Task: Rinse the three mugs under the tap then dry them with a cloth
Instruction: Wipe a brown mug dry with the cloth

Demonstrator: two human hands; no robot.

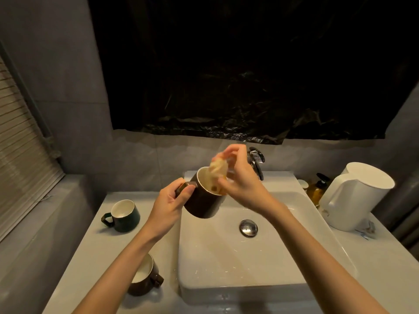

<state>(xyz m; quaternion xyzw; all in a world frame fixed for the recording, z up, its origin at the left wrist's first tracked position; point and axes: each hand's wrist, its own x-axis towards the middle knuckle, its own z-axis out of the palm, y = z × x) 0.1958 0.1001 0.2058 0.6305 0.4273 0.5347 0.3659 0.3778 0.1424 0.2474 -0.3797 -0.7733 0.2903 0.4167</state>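
Your left hand [167, 205] grips the handle of the brown mug [201, 205], fingers curled round it and thumb on top. You hold the mug in the air over the far left corner of the sink [226, 257], tilted so that its white inside faces up and to the right. Your right hand [242, 180] pinches a pale cloth [217, 171] at the mug's mouth. Part of the cloth is down inside the mug and part is bunched above the rim. The cloth is blurred, so its folds cannot be made out.

The tap [256, 159] stands just behind your right hand. The plug [248, 227] sits in the sink floor, below and to the right of the mug.

On the counter [90, 245] left of the sink stand two more mugs, both upright. The green mug [122, 215] is at the far side with its handle to the left. The near mug [145, 277] is brown, with its handle to the right, and your left forearm partly hides it.

Right of the sink stand a soap bottle [317, 189] and, beside it, a white kettle [353, 200]. A black sheet [249, 64] hangs on the wall above the tap.
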